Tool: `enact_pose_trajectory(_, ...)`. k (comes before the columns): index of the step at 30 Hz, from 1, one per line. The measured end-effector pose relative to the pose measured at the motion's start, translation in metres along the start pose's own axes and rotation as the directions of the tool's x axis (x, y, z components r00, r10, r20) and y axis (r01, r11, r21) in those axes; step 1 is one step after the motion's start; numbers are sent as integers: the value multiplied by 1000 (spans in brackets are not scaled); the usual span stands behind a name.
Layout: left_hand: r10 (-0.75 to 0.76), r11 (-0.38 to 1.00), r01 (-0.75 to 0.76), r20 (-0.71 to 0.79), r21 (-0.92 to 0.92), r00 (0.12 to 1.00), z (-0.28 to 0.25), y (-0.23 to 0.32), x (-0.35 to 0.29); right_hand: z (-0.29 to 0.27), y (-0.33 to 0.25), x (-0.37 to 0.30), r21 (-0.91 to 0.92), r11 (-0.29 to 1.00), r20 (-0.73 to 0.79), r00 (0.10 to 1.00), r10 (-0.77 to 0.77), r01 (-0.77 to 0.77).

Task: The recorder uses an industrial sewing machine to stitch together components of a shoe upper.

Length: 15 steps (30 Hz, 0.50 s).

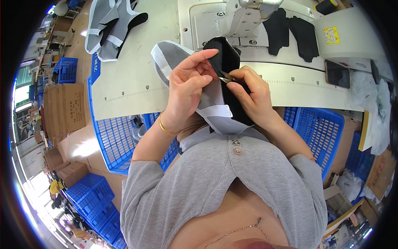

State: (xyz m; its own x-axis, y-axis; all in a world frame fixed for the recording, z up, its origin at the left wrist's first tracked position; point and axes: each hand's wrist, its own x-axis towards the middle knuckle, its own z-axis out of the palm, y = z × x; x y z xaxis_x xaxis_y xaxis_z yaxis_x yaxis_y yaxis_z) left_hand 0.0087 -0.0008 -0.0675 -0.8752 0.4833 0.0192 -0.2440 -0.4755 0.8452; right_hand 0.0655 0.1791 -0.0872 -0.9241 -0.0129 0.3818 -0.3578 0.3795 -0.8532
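Note:
A grey and black fabric piece [210, 93] with white strips hangs over the table's front edge and onto my lap. My left hand [185, 81] is at its left side, the index fingertip against the black edge and the other fingers curled in on the cloth. In my right hand [253, 89] is a pair of small thread snips [226, 77], silver tips pointing left at the black part of the fabric. Their handles are mostly hidden by my fingers. The sewing machine [242, 25] stands just beyond the cloth.
More grey and black fabric pieces [112, 27] lie at the table's far left. Two black pieces [277, 33] rest right of the machine, near a phone [337, 74] and a thread cone [326, 7]. Blue baskets [112, 143] stand below the table edge, with a cardboard box [64, 110] leftward.

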Motion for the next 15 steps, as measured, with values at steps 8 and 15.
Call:
enact_pose_trajectory(8,-27,997,22,-63,-77,998,4,-5,-1,10,3,1,-29,994,-93,989,-112,109)
enact_pose_trajectory(15,226,955,-190,-144,228,963,16,-9,-1,-5,6,29,-259,941,-148,953,-263,219)
